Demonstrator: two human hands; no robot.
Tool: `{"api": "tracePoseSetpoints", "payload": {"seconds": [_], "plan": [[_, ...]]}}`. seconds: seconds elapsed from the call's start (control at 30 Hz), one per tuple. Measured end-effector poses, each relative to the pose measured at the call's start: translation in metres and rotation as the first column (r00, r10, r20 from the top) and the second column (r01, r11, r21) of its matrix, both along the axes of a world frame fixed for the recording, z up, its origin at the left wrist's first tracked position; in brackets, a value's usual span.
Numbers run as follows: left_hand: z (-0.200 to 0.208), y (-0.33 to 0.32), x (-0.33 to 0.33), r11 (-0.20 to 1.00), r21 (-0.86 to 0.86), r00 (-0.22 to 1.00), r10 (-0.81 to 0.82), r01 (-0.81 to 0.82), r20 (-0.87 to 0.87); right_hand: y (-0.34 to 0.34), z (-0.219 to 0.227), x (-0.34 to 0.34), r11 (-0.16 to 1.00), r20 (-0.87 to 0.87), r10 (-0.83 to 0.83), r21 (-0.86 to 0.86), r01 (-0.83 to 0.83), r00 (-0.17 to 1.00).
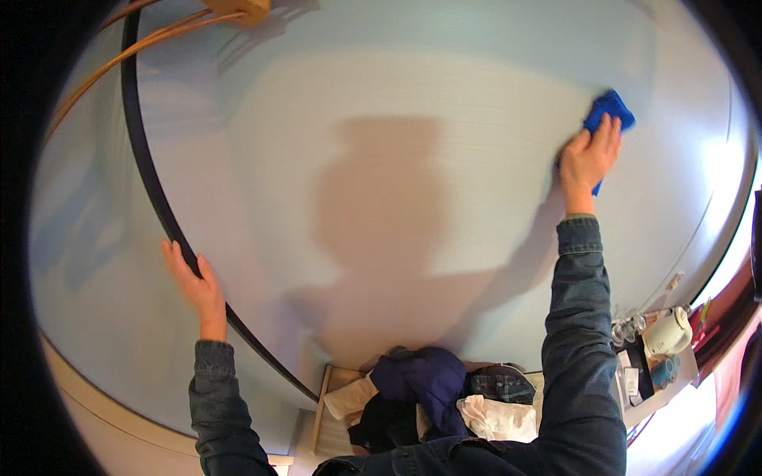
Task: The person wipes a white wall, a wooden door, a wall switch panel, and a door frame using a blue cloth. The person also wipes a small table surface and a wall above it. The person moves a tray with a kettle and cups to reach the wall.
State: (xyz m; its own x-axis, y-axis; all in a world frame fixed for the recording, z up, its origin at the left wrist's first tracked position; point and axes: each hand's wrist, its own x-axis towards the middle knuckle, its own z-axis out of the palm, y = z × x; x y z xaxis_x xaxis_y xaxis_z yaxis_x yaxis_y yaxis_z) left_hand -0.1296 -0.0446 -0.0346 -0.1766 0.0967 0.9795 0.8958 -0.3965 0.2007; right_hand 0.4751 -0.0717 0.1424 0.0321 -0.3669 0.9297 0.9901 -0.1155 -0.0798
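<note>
My right hand (589, 165) presses a blue cloth (609, 111) flat against a broad pale panel (492, 87), high on its right side. The cloth sticks out past the fingertips and below the palm. My left hand (195, 287) rests at the long black edge strip (151, 170) on the panel's left, its fingers on one side of the strip and the thumb on the other. Apart from the strip, nothing shows in that hand. My shadow falls across the middle of the panel.
Below lies a pile of clothes (429, 381) on a wooden surface. At the lower right, a small table (686, 369) holds a white kettle (668, 332), glasses (629, 328), a blue mug (665, 371) and a dark tray (641, 369). Thin tan rods (151, 40) cross the upper left.
</note>
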Motion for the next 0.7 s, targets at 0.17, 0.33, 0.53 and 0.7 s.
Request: {"api": "tracePoseSetpoints", "payload": {"seconds": [0.17,0.33,0.53,0.7], "plan": [[-0.003,0.006,-0.002,0.998,0.03,0.998,0.056,-0.054,-0.037,0.044,0.015,-0.149,0.973,0.304,0.177,-0.195,-0.12,0.936],[-0.005,0.008,-0.001,0.995,0.091,0.995,0.05,-0.042,-0.082,0.076,0.007,-0.271,0.892,0.368,0.35,-0.412,-0.186,0.862],[-0.007,0.007,0.003,0.997,0.065,0.998,0.037,-0.033,-0.059,0.121,-0.028,-0.366,0.805,0.49,0.548,-0.53,-0.267,0.678],[-0.009,0.01,0.004,0.996,0.073,0.996,0.048,-0.043,-0.07,0.136,-0.094,-0.399,0.7,0.519,0.667,-0.683,-0.209,0.535]]}}
